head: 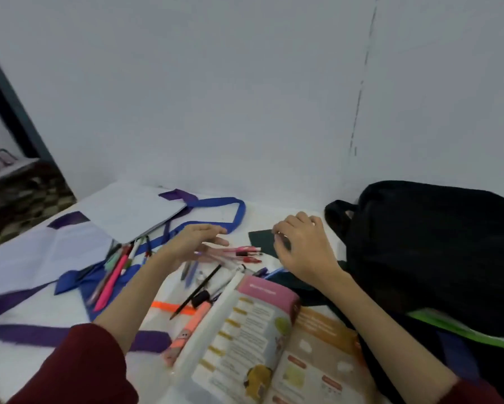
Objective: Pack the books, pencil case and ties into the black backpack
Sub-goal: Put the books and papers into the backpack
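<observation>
Open book (pixel 262 339) beside black backpack (pixel 437 258)

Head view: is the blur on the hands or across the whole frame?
Head view: motion blur smears the left hand most; the right hand is sharper; pens and open book are soft; wide-angle distortion bends the wall seam; lighting is flat, without glare.

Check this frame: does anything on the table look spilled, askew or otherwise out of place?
Yes. Pens and a pencil lie loose across the table at mixed angles, as if spilled. An open book lies at the near edge, and ties trail across the surface. Nothing looks damaged.
</observation>
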### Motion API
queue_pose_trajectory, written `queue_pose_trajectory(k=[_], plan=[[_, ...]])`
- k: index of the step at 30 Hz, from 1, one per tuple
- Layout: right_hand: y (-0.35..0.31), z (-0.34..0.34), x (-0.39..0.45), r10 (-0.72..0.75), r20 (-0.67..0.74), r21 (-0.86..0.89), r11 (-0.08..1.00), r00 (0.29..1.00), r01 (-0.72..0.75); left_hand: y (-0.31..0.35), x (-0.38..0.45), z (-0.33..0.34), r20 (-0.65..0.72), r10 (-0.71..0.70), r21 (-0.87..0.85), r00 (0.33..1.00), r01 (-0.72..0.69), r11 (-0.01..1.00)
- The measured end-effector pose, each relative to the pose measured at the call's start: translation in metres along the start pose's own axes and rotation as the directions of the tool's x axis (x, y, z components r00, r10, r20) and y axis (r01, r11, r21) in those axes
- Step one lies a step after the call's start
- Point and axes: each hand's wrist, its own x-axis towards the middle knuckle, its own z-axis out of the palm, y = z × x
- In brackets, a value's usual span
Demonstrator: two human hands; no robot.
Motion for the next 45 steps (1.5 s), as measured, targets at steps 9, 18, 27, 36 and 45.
queue_pose_trajectory(k=[9,18,27,36,45], plan=[[-0.152,0.137,0.115,-0.032,0.38,0.289,0.953,0.924,-0.086,-0.096,0.009,-0.2,-0.404,-0.212,-0.325,0.89,0.076,0.943],[-0.211,0.234,0.203,0.419,0.646,0.442,0.475,0.637,-0.761,-0.143,0.08,-0.316,-0.347,-0.312,-0.538,0.885,0.084,0.839],[-0.217,0.261,0.24,0.59,0.71,0.447,0.045,0.385,-0.893,-0.15,0.149,-0.347,-0.343,-0.448,-0.735,0.825,0.062,0.676],[-0.226,0.261,0.254,0.497,0.717,0.644,-0.201,0.489,-0.738,-0.137,0.165,-0.352,-0.294,-0.224,-0.188,0.929,0.173,0.967],[-0.205,0.199,0.248,0.353,0.613,0.79,-0.241,0.707,-0.564,-0.096,0.145,-0.332,-0.037,0.023,-0.046,0.999,-0.025,0.999]])
